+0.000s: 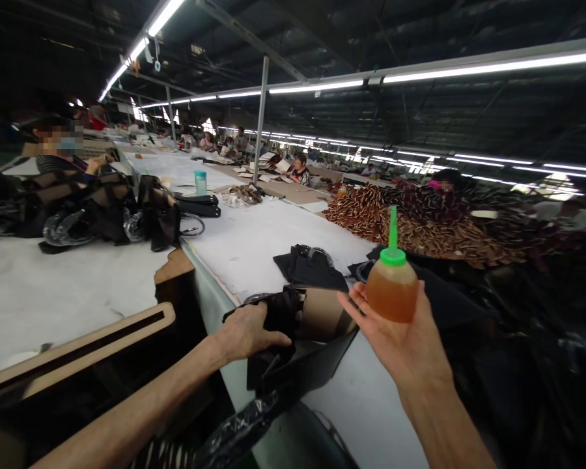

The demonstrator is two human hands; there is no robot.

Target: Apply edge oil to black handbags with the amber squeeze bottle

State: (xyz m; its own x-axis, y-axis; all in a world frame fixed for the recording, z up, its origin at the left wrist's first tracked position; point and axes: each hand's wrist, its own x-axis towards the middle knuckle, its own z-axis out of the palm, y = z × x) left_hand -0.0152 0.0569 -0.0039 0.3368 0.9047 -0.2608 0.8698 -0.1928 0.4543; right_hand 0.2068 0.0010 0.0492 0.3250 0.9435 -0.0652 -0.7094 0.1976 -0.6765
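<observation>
In my right hand (pixel 410 345) rests a round squeeze bottle (pixel 391 294) of amber liquid, with a green cap and a long green nozzle pointing up. The palm lies under and behind it, some fingers stretched out to the left. My left hand (pixel 251 332) grips the edge of an open black bag (pixel 317 361), its thumb over the dark material. The bag's tan inside faces up, near the table edge. Just behind it a flat black bag piece (pixel 310 266) with a plastic-wrapped handle lies on the white table (pixel 254 238).
Black bags (pixel 102 208) stand in a row on the left table. A tan-edged slotted board (pixel 83 352) is at lower left. A teal-lidded cup (pixel 200 182) stands farther back. Brown strips (pixel 449 228) pile up at right. Another person (pixel 63 153) works at far left.
</observation>
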